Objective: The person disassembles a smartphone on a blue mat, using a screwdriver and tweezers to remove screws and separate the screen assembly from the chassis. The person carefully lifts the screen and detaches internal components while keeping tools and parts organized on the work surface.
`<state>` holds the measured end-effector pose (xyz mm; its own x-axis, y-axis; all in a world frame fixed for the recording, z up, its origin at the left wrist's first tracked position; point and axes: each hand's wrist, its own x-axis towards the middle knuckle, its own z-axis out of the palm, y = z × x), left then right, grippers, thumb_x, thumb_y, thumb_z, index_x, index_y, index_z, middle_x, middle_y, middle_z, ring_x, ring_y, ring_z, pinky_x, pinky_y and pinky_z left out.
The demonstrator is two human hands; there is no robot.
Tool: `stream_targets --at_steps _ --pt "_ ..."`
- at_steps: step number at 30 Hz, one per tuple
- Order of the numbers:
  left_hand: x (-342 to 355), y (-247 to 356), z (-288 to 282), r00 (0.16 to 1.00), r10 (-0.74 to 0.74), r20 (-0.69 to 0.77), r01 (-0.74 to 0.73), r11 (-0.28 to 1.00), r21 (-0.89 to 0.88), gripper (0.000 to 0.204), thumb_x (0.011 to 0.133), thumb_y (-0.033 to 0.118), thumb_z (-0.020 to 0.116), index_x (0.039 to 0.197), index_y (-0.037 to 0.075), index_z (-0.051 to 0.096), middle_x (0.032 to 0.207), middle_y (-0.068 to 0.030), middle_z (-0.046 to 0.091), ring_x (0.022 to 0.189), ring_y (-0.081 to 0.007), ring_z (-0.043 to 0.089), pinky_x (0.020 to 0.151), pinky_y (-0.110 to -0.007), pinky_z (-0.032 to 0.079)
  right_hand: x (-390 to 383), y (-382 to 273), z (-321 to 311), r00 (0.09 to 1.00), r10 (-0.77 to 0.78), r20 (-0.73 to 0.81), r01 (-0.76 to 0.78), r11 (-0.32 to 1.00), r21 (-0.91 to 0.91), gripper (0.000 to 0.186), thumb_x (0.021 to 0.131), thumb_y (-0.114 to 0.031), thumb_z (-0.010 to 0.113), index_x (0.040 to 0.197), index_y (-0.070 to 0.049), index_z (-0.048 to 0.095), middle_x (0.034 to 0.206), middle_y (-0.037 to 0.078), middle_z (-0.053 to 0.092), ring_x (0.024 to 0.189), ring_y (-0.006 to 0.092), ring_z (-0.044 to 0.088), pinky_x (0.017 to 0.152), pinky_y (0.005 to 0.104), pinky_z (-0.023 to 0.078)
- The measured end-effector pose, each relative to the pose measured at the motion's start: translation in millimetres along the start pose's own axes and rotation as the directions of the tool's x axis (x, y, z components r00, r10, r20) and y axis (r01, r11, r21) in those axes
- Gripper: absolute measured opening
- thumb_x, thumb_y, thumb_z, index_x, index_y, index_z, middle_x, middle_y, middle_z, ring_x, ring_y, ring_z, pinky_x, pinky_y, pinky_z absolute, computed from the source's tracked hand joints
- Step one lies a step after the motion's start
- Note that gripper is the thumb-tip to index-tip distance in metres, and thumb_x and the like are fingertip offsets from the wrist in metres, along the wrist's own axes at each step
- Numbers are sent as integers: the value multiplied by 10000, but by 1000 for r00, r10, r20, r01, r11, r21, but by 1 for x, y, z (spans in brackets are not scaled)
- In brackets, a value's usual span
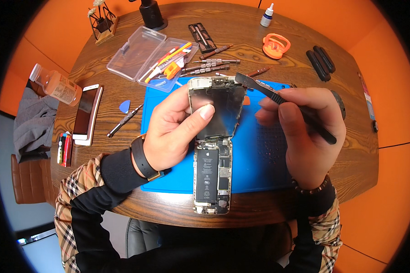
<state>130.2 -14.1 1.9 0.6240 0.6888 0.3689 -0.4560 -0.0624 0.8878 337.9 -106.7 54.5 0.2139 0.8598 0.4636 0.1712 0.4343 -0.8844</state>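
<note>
My left hand grips the lifted screen assembly of a disassembled phone, its thumb lying on the dark inner face. Below it is the opened phone body, with the black battery and circuit parts exposed. The two halves meet at the screen's lower edge; whether a cable joins them I cannot tell. My right hand pinches a slim black tool with a ridged grip. Its wide head is at the top right corner of the screen assembly; contact is unclear.
A blue mat lies under the work, with tiny screws at its right. Several screwdrivers, an open plastic case and an orange suction cup are behind. Another phone and a bottle are left.
</note>
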Motion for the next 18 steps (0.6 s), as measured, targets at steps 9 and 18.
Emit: stream_targets --at_steps 9,18 --pt "-5 -1 -3 1000 -24 13 23 996 88 343 1106 69 551 1433 -35 545 1211 -69 713 1071 -88 660 974 -271 530 4 2 -6 993 -46 -110 49 999 17 114 1073 -9 569 1175 27 605 972 191 751 801 225 738 759 360 622" --pt "-2 1 -2 1000 -22 4 22 999 28 360 1109 72 542 1452 -39 533 1260 -95 711 1114 -108 672 992 -286 544 -5 -2 -5 997 -80 21 81 996 -33 149 1049 -59 667 1165 15 612 1006 182 765 856 227 757 804 340 617"
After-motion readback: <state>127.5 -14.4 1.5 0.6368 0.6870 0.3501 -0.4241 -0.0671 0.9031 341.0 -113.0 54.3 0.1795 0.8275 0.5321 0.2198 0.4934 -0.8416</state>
